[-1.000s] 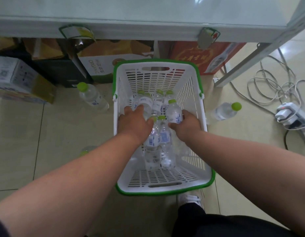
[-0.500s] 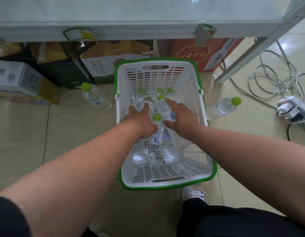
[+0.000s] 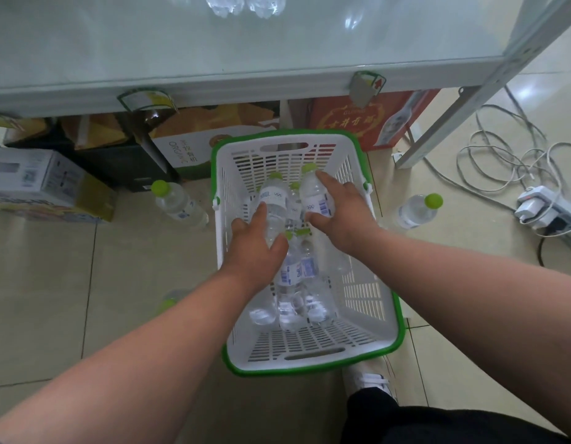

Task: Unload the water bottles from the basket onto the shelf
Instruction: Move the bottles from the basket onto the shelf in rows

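Note:
A white basket (image 3: 361,293) with a green rim stands on the floor below a pale glass shelf (image 3: 277,56). Several clear water bottles with green caps lie inside it (image 3: 297,283). My left hand (image 3: 255,248) grips one bottle (image 3: 273,200) by its body, cap pointing away from me. My right hand (image 3: 345,213) grips a second bottle (image 3: 314,195) beside it. Both bottles are raised above the others in the basket. Two bottle bases (image 3: 245,4) show on the shelf at the top edge.
Loose bottles lie on the tiled floor: one left of the basket (image 3: 178,203), one right (image 3: 417,209). Cardboard boxes (image 3: 47,184) sit under the shelf. A shelf leg (image 3: 450,123), tangled cables (image 3: 508,161) and a power strip (image 3: 547,209) are at the right. My shoe (image 3: 370,379) is behind the basket.
Both hands have closed round a bottle each and lifted them up and forward from the pile. The view has tilted up, showing more of the shelf top.

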